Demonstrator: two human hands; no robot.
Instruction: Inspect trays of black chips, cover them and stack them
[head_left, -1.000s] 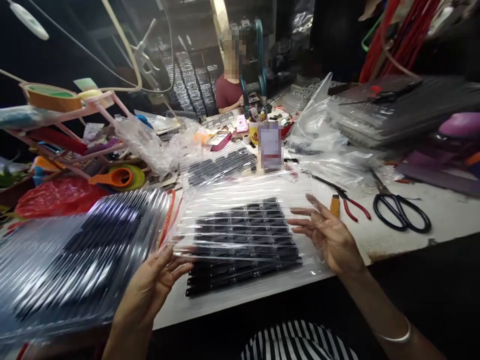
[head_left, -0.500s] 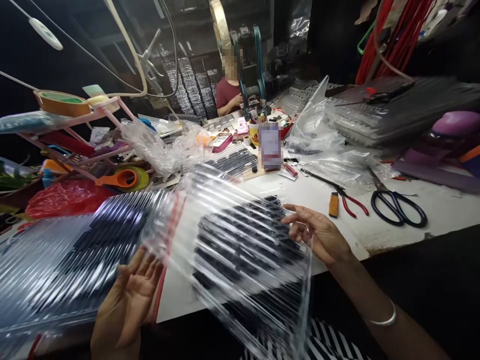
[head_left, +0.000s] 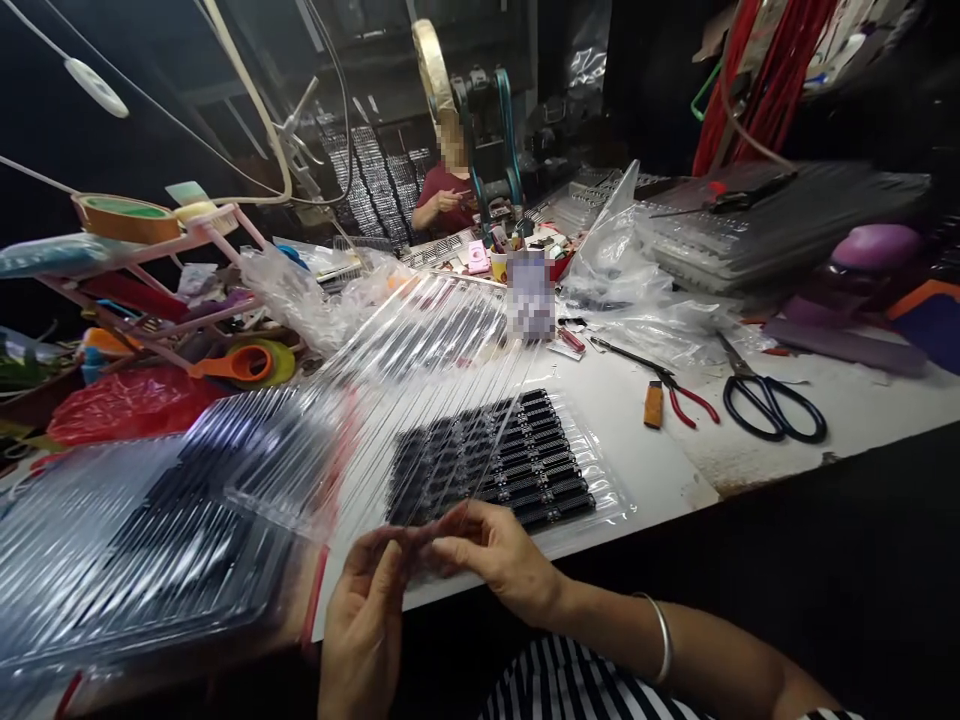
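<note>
A clear ribbed plastic tray (head_left: 442, 330) stands tilted in front of me, and the bench shows through it. Its near edge lies between the thumb and fingers of my left hand (head_left: 366, 615). Close beside, my right hand (head_left: 499, 555) pinches the same edge, its fingertips nearly meeting the left ones. Behind the hands, another clear tray filled with rows of black banded strips (head_left: 540, 460) lies flat on the white bench top, partly seen through the raised tray. On the left is a stack of ribbed trays (head_left: 150, 540) with dark strips inside.
Red-handled pliers (head_left: 682, 390), an orange-brown block (head_left: 654, 405) and dark-handled scissors (head_left: 772, 400) lie on the right. Crumpled clear bags (head_left: 637, 270) and a pile of trays (head_left: 750, 225) stand behind them. A pink rack (head_left: 150, 245) is at left; a co-worker (head_left: 442, 195) sits opposite.
The clear tray has been turned and tilted up, off the strip-filled tray toward the left. My right hand has come left and down beside my left hand, which has moved right.
</note>
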